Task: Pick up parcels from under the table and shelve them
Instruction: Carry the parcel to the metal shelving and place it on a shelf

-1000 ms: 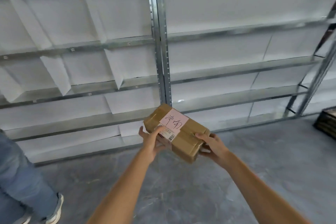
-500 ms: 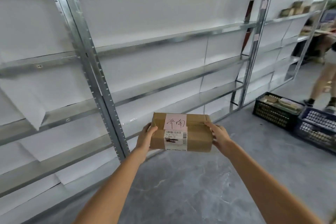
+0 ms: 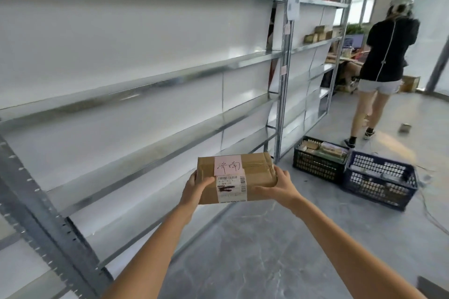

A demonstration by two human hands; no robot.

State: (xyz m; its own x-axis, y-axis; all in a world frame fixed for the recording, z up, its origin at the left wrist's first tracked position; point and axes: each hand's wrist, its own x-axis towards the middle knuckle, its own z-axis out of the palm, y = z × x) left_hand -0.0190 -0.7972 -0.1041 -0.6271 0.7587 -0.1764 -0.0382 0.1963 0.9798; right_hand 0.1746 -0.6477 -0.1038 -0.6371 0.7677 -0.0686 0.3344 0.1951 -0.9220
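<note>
Black crate (image 3: 318, 165) touching blue crate (image 3: 381, 181) on grey floor (image 3: 243, 250); person (image 3: 384, 65) standing beyond.

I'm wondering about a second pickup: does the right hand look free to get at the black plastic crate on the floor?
Probably not as things stand. The right hand grips one end of the brown cardboard parcel, the left hand the other, and the black plastic crate sits on the floor beyond the parcel.

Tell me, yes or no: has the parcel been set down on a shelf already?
No, the parcel is held in the air between the left hand and right hand, in front of the shelving.
</note>
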